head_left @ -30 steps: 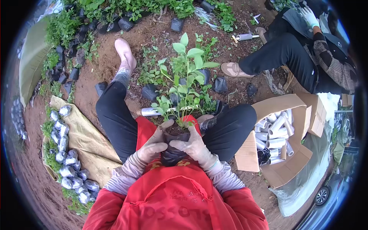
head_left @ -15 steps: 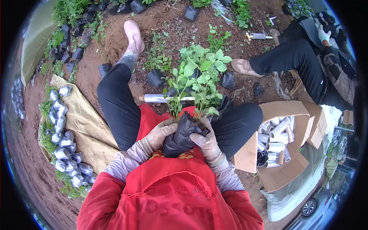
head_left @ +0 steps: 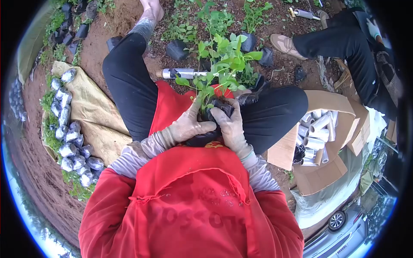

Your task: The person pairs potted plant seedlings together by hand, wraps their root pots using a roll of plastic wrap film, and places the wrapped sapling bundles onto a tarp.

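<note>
Head | left grip [head_left: 189, 124] and right grip [head_left: 231, 125] clamped round black bag [head_left: 203, 139] | seemed soft, fairly light — leafy stems [head_left: 228, 64] likely fragile | safest hold was the bag's sides

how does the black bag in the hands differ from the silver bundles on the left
Colour: the black bag is dark, while the silver bundles are pale and shiny.
Place: the black bag is held between both hands; the silver bundles lie by the tan cloth, with no hand on them.
Number: the black bag is a single piece, the silver bundles a cluster.
Shared: green leaves show next to both.
</note>
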A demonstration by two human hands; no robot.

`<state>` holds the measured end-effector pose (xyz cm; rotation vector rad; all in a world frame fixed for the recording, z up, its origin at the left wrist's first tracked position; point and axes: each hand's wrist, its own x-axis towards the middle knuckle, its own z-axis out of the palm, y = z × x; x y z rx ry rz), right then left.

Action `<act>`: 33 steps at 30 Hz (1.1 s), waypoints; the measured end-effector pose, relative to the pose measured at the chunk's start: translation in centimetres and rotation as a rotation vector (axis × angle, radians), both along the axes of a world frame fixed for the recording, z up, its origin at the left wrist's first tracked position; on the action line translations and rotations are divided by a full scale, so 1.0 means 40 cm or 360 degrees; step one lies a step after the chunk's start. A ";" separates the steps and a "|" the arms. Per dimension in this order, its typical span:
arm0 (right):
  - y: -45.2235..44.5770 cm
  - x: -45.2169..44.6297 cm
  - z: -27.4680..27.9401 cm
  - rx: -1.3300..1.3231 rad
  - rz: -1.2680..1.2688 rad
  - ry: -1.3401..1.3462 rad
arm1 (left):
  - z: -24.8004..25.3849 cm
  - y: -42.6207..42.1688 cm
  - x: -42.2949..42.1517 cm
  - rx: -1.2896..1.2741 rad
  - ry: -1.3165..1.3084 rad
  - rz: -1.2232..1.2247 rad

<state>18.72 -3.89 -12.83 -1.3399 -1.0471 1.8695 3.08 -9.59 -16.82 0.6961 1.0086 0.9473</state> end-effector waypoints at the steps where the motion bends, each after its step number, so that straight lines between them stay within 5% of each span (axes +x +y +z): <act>1: -0.002 -0.001 -0.016 0.0124 0.0063 -0.0033 | 0.007 0.013 0.001 0.0022 0.0086 -0.0028; 8: 0.038 -0.023 -0.024 -0.0124 0.0171 0.0235 | 0.022 0.085 0.006 -0.0153 0.0123 -0.0003; 14: 0.318 -0.063 0.052 0.0262 0.1338 -0.0125 | 0.003 0.168 -0.061 -0.0178 -0.0073 0.0345; 18: 0.483 -0.162 -0.049 0.0125 0.0750 -0.0343 | 0.048 0.313 -0.246 -0.0056 -0.0212 0.0946; 20: 0.544 -0.186 -0.286 0.0311 0.0761 -0.0962 | 0.032 0.357 -0.358 -0.0049 -0.0170 0.1074; 22: 0.487 -0.230 -0.470 0.0967 0.1234 -0.1298 | 0.031 0.389 -0.421 -0.0030 -0.0181 0.1169; 26: 0.354 -0.299 -0.677 0.1267 0.2359 -0.1818 | -0.018 0.421 -0.434 -0.0202 -0.0376 0.1336; 28: 0.349 -0.340 -0.655 0.0894 0.2212 -0.1992 | -0.037 0.421 -0.431 -0.0260 -0.0282 0.1323; 33: 0.413 -0.242 -0.548 0.0764 0.1672 -0.1401 | -0.020 0.421 -0.433 -0.0122 -0.0345 0.1329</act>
